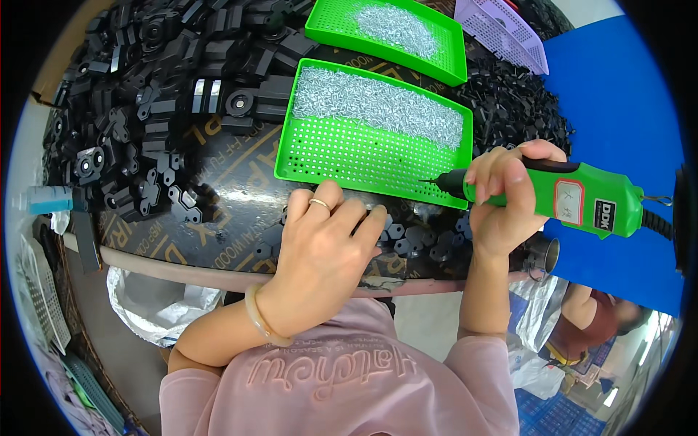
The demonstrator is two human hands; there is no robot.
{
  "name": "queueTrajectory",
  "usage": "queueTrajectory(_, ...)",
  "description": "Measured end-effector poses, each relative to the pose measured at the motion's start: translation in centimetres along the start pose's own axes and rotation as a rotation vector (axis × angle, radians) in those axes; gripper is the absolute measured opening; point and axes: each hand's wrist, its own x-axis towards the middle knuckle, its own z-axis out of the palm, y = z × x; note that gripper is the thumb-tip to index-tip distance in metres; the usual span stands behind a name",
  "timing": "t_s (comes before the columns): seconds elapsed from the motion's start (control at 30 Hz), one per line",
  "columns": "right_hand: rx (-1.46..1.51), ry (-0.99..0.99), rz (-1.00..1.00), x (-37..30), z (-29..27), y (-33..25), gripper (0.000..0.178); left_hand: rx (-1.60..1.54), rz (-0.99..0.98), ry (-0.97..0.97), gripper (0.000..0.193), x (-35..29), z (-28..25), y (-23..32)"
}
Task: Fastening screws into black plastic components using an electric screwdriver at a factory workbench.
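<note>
My right hand [509, 192] is wrapped round a green and black electric screwdriver [582, 200], held nearly level. Its thin bit [427, 180] points left over the front right part of a green perforated tray [363, 156]. Small silver screws [378, 102] fill the back half of that tray. My left hand [327, 225], with a ring and a pale bangle, is bent palm down at the tray's front edge. Its fingers curl under, and whatever they hold is hidden. Small flat black plastic pieces [414, 240] with holes lie on the dark table just right of this hand.
Behind stands another green tray [334, 29] of screws, with a purple basket [505, 33] beside it. Black plastic housings [254, 102] pile up at left, small black parts [520, 102] at right. A metal ring-shaped cup [544, 256] sits at the front edge. Another person [585, 320] is at lower right.
</note>
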Motion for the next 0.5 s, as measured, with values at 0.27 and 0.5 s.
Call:
queueTrajectory(0.27,-0.012,-0.021,-0.043,-0.3,0.0,0.3,0.027,-0.026,-0.014,-0.012,0.052,0.4,1.1,1.1)
queueTrajectory(0.5,0.023,-0.033,-0.052,0.0,0.0,-1.8,0.027,-0.118,-0.054,-0.022,0.058,0.6,0.4,1.2)
